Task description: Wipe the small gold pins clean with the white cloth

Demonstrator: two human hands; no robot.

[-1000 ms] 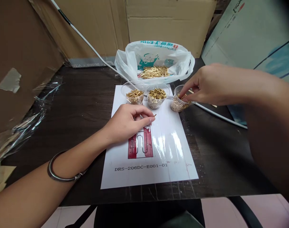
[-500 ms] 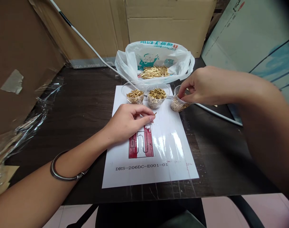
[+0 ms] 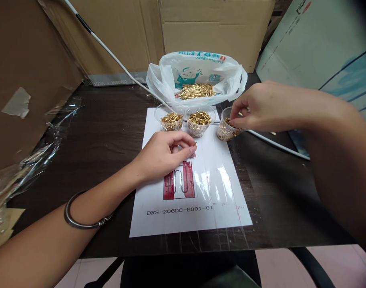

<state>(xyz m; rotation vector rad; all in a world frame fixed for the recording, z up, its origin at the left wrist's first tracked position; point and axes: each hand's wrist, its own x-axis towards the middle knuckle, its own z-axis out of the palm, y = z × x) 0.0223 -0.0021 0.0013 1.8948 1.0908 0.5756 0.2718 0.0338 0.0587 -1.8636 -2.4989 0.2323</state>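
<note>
Over the printed sheet, my left hand pinches a small brass-coloured pin between thumb and forefinger. My right hand reaches into the rim of the right clear plastic cup, which holds many small gold pieces. Its thumb and forefinger are pressed together; whatever they hold is hidden or too small to make out. Behind my left hand stand the left cup and the middle cup, both with gold pieces inside.
A white plastic bag with long gold pins lies open behind the cups. A white cable crosses behind the cups and onward to the right. Cardboard boxes stand at the back. Clear wrap lies at the left.
My right fingers have lifted slightly toward the right cup's rim. Less of the pin shows beyond my left fingertips. The cups and sheet stay in place.
</note>
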